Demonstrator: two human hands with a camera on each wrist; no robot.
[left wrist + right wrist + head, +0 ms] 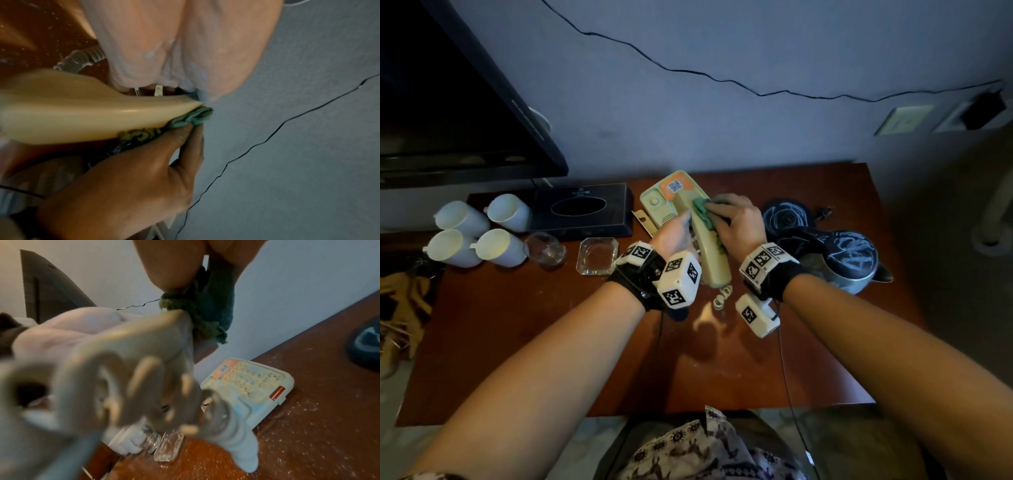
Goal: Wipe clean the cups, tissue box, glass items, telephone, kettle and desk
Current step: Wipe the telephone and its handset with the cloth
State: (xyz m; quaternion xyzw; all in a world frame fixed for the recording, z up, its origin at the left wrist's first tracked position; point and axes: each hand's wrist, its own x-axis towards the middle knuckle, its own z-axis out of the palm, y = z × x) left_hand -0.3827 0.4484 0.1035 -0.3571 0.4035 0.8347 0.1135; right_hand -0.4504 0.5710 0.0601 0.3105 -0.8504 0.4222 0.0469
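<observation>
Left hand: the left hand [674, 234] grips the handset [707, 246] from its left side, fingers wrapped under it, holding it lifted above the desk [551, 342]
Right hand: the right hand [739, 222] pinches a green cloth [703, 214] between thumb and fingers and presses it on the top face of the handset near its far end; in the left wrist view the thumb and a finger close on the cloth [191, 119] at the tip of the handset [82, 112]
Handset: pale yellow-green, lying lengthwise away from the person, its near end over the desk with the coiled cord [722, 296] hanging from it down to the desk
Phone base: the phone base [664, 202] sits on the desk by the wall, under the far end of the handset; the right wrist view shows its keypad face [246, 386] bare, with dust on it
Desk: red-brown wood, speckled with white dust in the right wrist view [308, 418]
Cups: four white cups [479, 236] lie on their sides in a cluster at the left of the desk
Tissue box: a black tissue box [582, 210] stands between the cups and the phone base, against the wall
Glass items: a clear glass [546, 248] lies just right of the cups, and a square glass ashtray [597, 255] sits beside it, near the left wrist
Kettle: the kettle [839, 260] lies tilted on the right of the desk, just in front of its round base plate [787, 217]
</observation>
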